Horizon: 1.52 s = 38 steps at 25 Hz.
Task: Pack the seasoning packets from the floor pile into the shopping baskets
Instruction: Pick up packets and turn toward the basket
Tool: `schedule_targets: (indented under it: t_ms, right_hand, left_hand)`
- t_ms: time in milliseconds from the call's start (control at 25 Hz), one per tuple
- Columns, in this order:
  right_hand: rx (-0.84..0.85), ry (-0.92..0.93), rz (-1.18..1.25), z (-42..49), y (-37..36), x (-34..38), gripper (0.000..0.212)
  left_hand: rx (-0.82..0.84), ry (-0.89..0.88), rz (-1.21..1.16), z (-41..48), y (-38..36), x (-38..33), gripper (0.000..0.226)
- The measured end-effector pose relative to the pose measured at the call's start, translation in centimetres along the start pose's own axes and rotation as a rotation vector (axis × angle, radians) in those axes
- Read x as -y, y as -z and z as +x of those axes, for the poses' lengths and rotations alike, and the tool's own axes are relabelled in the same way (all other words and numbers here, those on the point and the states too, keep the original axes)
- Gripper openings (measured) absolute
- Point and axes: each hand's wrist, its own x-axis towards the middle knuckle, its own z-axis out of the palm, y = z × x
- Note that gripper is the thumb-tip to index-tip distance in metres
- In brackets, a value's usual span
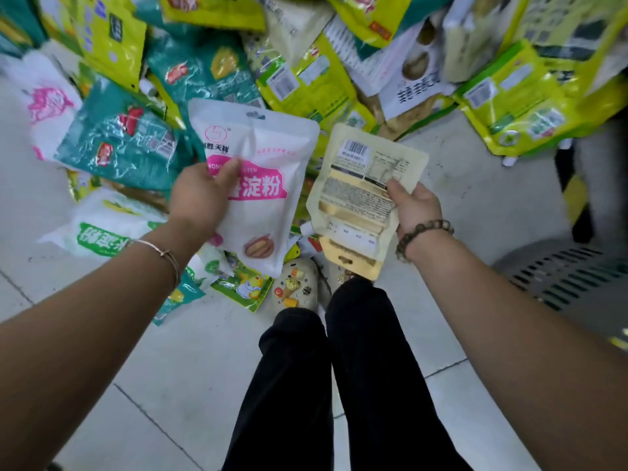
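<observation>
My left hand [200, 195] grips a white packet with a pink label [265, 158], thumb across its front, held above the floor. My right hand [416, 207] pinches a cream-yellow packet [356, 198] by its right edge, back side with barcode facing me and its hang hole pointing down. Behind both lies the floor pile [210, 69] of several green, teal, yellow and white seasoning packets. A grey slotted basket [564, 277] stands at the right, below and right of my right hand.
My legs in black trousers [339, 385] and decorated clogs [295, 287] stand just below the held packets. Loose packets [244, 287] lie by my left foot. Pale floor tiles [153, 385] stretch at lower left. A dark and yellow frame [574, 198] stands at right.
</observation>
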Motion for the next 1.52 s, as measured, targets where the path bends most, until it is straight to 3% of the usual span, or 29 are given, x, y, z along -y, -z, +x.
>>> schedule_targets:
  t_ms: [80, 200, 600, 800, 1000, 1080, 1240, 1320, 1520]
  right_hand:
    - [-0.016, 0.058, 0.008, -3.0, 2.6, 1.5, 0.006]
    - [-0.043, 0.107, 0.018, -7.3, 5.8, 3.1, 0.008]
    - [-0.188, 0.22, 0.205, -18.8, 21.6, 2.0, 0.004]
    - [-0.299, 0.273, 0.346, -21.4, 33.4, -0.9, 0.008]
    - [-0.429, 0.269, 0.496, -22.5, 44.5, -5.2, 0.01]
    - [-0.517, 0.246, 0.519, -23.0, 48.8, -7.4, 0.007]
    - [-0.732, 0.176, 0.356, -23.2, 55.4, -12.3, 0.008]
    - [-0.832, 0.099, 0.267, -22.6, 57.7, -14.7, 0.02]
    - [-0.913, -0.058, 0.248, -18.1, 60.4, -20.0, 0.022]
  left_hand:
    - [0.073, -0.053, 0.02, -2.6, 0.2, -1.7, 0.044]
    - [0.201, -0.154, -0.047, -6.9, 0.4, -4.1, 0.013]
    - [0.312, -0.388, -0.022, -23.0, -1.9, -10.9, 0.01]
    - [0.46, -0.489, 0.008, -31.5, -9.0, -12.9, 0.021]
    - [0.582, -0.571, 0.092, -39.2, -18.3, -14.2, 0.01]
    - [0.616, -0.597, 0.136, -41.9, -22.5, -14.8, 0.018]
    - [0.632, -0.668, 0.25, -45.6, -31.1, -15.2, 0.01]
    - [0.63, -0.716, 0.364, -46.2, -35.4, -14.7, 0.013]
    - [0.666, -0.75, 0.555, -45.4, -45.2, -12.2, 0.024]
